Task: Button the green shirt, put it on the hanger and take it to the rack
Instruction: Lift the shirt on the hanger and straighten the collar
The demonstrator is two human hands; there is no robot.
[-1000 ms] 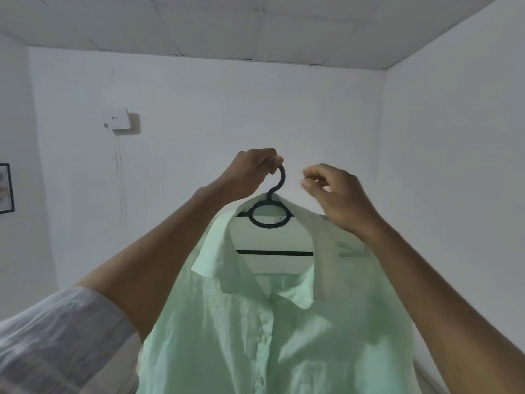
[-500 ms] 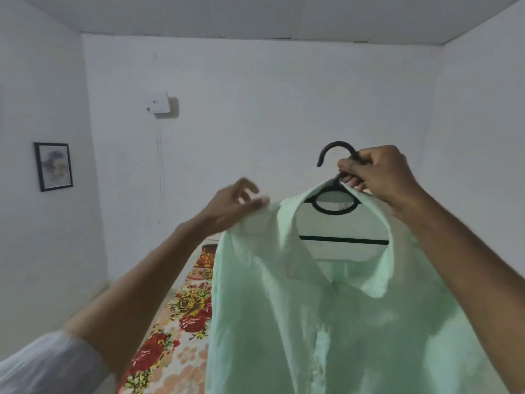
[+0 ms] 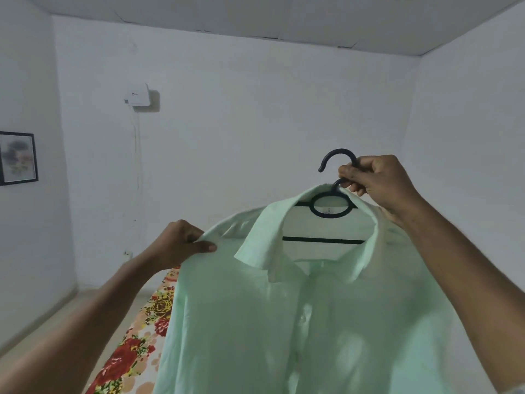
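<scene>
Head view: green shirt (image 3: 298, 322) draped on black hanger (image 3: 332, 206), held up near. Right hand (image 3: 375, 180) clamped on hanger neck; left hand (image 3: 181, 245) pinching left shoulder seam. Probably light, limp, slide-prone: best carried by rigid neck.

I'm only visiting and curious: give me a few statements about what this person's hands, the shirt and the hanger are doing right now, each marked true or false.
1. The right hand grips the black hanger just below its hook. True.
2. The left hand hangs free. False: it pinches the green shirt at the shoulder.
3. The shirt is on the hanger. True.
4. The hanger's hook is on a rack. False: it is held in the air.
</scene>
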